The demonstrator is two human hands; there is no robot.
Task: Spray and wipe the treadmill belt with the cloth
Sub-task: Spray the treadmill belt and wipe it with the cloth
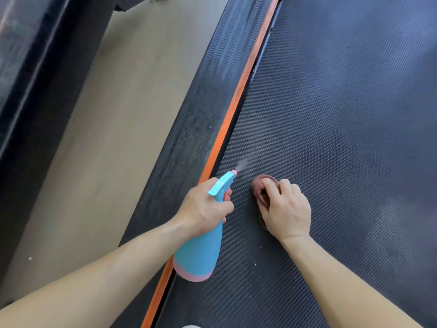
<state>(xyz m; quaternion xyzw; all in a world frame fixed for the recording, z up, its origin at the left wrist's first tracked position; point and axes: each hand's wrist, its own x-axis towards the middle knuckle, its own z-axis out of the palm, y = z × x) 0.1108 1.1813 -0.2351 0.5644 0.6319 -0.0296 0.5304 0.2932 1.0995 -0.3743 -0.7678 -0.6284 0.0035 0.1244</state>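
Head view: one dark belt with a fine woven grain fills the right side. It is bordered by one thin orange stripe, one ribbed black rail, then tan floor. One blue cone-shaped bottle with a pink base hangs over the belt's edge. The left hand grips its neck, and mist leaves the nozzle. The right hand clutches one bunched reddish cloth against the belt.
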